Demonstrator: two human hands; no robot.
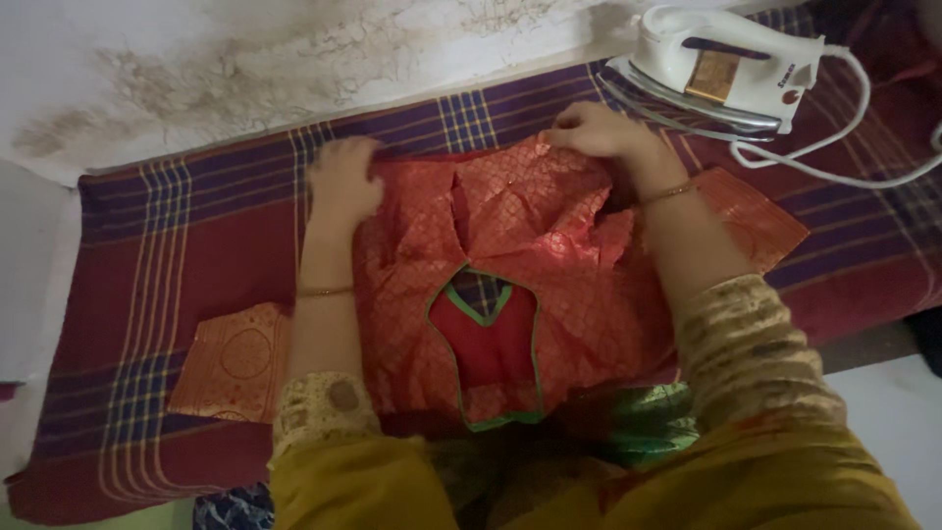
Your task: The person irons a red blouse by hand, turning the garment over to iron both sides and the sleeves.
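Observation:
An orange-red patterned blouse (549, 265) with a green-edged neckline lies spread flat on a maroon checked cloth (186, 245). My left hand (343, 177) presses on the blouse's far left edge, its fingers curled over the fabric. At the far right edge my right hand (594, 131) pinches the hem. One sleeve (234, 361) lies out to the left, the other (756, 221) to the right. Both wrists carry thin bangles.
A white electric iron (721, 69) rests on the cloth at the far right, its white cord (844, 162) looping toward the right edge. Pale stained floor (245, 69) lies beyond the cloth. Green fabric (648, 427) bunches near my lap.

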